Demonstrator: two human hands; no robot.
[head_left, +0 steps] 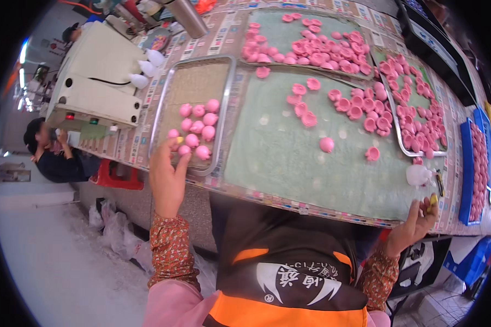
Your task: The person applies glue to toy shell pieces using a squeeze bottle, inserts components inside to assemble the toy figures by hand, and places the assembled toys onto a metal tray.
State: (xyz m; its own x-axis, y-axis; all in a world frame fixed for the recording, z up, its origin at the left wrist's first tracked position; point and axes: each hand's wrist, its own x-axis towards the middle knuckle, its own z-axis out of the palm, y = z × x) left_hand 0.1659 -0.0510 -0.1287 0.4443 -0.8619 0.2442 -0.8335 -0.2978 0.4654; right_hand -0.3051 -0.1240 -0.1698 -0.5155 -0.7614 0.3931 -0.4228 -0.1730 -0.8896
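Filling the middle is the green mat (273,158), metal tray (226,103) to its left, and the left hand (168,177) reaches over the near rim, thumb and fingers parted, while the right hand (412,224) curls near the white bottle (418,175). Pink balls (208,132) sit in that tray, so placing them looks like the step in hand, and the next move seems to want a gentle touch; whether either hand grips anything I can't tell, fingertips partly hidden, yellow patches (433,200) unclear
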